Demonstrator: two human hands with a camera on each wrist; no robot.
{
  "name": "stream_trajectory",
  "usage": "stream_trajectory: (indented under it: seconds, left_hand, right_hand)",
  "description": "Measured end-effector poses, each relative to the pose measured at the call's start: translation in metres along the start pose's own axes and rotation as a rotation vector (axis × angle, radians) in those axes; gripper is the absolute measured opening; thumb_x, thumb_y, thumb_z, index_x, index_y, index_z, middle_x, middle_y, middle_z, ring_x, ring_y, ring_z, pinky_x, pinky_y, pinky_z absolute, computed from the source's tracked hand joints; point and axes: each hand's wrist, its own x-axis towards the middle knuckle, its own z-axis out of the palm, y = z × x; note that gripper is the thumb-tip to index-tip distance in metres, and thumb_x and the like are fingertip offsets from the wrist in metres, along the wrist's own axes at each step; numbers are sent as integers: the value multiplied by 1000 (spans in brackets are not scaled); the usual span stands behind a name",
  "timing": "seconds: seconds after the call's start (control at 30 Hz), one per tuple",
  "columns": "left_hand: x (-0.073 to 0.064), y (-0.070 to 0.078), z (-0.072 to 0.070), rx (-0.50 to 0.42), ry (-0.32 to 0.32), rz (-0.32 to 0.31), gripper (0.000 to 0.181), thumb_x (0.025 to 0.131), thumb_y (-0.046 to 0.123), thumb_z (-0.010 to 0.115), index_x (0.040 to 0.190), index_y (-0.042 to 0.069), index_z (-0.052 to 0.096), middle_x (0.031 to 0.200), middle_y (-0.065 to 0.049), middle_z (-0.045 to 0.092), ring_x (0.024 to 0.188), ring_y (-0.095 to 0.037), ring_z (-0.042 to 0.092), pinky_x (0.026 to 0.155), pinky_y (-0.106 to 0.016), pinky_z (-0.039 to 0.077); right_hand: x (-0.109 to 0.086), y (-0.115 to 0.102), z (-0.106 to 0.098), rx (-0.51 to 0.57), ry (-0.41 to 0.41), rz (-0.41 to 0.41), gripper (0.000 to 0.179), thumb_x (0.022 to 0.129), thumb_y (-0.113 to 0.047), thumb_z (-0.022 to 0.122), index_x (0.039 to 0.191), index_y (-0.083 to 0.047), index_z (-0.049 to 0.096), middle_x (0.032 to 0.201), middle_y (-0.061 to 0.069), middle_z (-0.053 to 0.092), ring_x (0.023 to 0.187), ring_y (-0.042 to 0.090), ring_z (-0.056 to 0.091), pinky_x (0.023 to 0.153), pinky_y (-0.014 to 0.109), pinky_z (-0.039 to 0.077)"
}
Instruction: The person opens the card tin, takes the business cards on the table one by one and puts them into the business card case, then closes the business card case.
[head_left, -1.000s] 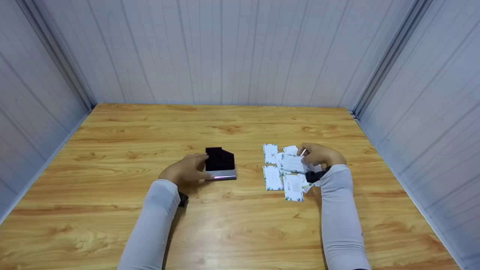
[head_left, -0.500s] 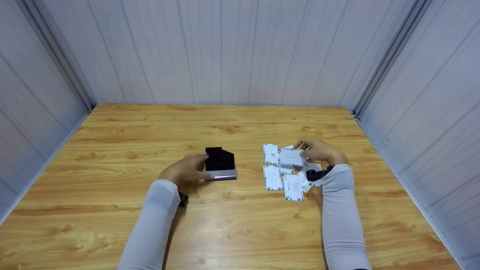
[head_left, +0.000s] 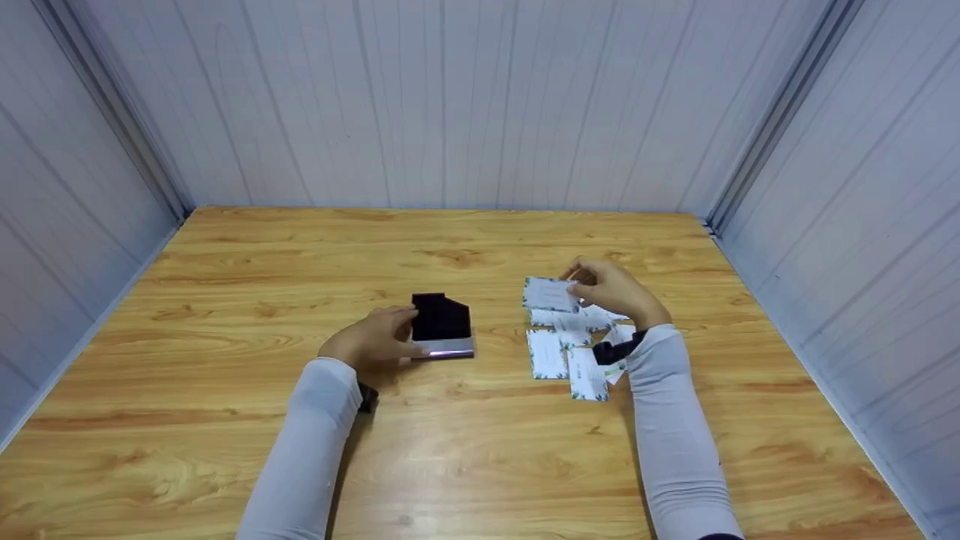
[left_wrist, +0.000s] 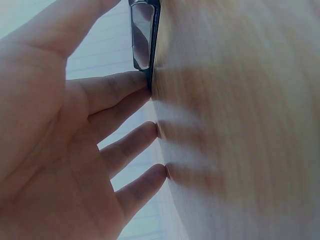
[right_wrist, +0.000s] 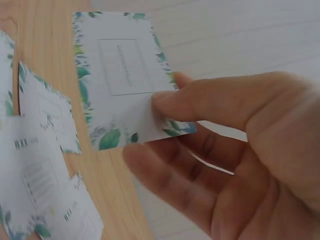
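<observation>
A business card case [head_left: 441, 319] lies unfolded on the table, its inside black and its front strip shiny silver. My left hand [head_left: 373, 335] holds the case at its left side, thumb by the silver strip and a forefinger against the black part. In the left wrist view the case's edge [left_wrist: 143, 37] shows between thumb and forefinger, while other fingertips rest on the table. My right hand [head_left: 613, 289] pinches a white business card [right_wrist: 117, 70] with a green leaf border, thumb on its printed face. This card is raised above several similar cards [head_left: 546, 354] on the table.
The loose cards overlap in a spread to the right of the case; some are partly hidden by my right hand and wrist. Wood-grain table top [head_left: 450, 450] surrounds everything. Pale panel walls [head_left: 480, 105] stand at the back and both sides.
My right hand has lifted the card off the spread and carried it left and toward the back wall. The left hand and the case stay in place.
</observation>
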Motion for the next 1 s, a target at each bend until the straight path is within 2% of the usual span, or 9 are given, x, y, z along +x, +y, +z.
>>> stream_trajectory:
  seconds: [0.23,0.4,0.53,0.7,1.0]
  left_hand:
    - [-2,-2,-1,1,1,-10,89,94,51,67,161,12,23,165,-12,19,151,-35,11,118,-58,18]
    - [-2,-2,-1,-3,1,-5,89,94,50,67,161,11,22,165,-13,18,151,-36,10,118,-57,17]
    - [-1,-1,0,1,5,-7,88,95,50,67,161,11,23,165,-12,19,151,-35,11,118,-57,18]
    - [1,2,1,13,10,-12,87,93,50,69,160,12,27,164,-13,21,151,-36,13,118,-58,19]
    - [3,7,3,12,4,-15,88,94,50,68,161,14,25,164,-11,21,151,-34,13,118,-57,19]
  right_hand:
    - [11,-9,16,-6,72,-42,21,102,-9,60,122,-6,66,108,15,68,95,28,66,82,51,57]
    - [21,-17,35,-52,115,-86,23,102,-7,58,122,-8,68,111,14,70,98,26,67,78,42,59]
    - [30,-25,55,-123,115,-173,27,100,-3,55,122,-9,70,113,9,69,98,21,66,77,34,57]
    - [35,-30,77,-160,108,-273,27,99,0,56,119,-9,72,113,6,70,96,19,67,78,34,56]
    - [39,-34,99,-150,81,-278,27,100,0,54,118,-10,72,114,3,69,95,16,66,77,32,55]
